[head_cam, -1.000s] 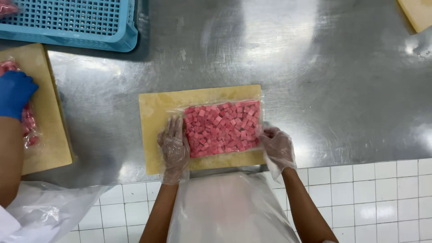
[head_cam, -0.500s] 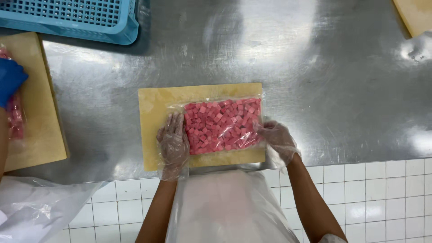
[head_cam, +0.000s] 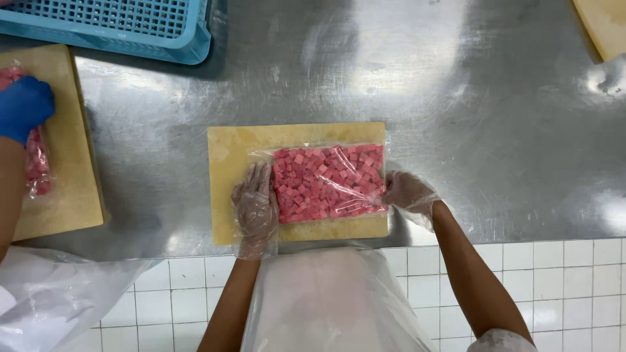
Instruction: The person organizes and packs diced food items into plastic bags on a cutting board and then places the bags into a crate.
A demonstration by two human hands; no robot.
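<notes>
A clear plastic bag of small pink meat cubes (head_cam: 328, 182) lies flat on a yellow cutting board (head_cam: 235, 146) in the middle of the steel table. My left hand (head_cam: 254, 207), in a thin clear glove, presses flat on the bag's left end. At the bag's right edge, my right hand (head_cam: 407, 194), also gloved, pinches the plastic. Both hands touch the bag.
A blue perforated crate (head_cam: 117, 26) stands at the back left. A co-worker's blue-gloved hand (head_cam: 23, 107) rests on another bag of pink cubes on a second board (head_cam: 65, 150) at the left. A third board's corner (head_cam: 603, 26) shows top right. The steel table (head_cam: 489, 130) ends at a white tiled edge.
My right hand slid outward to the bag's right edge and the bag tilted slightly. The co-worker's blue-gloved hand shifted on the left board.
</notes>
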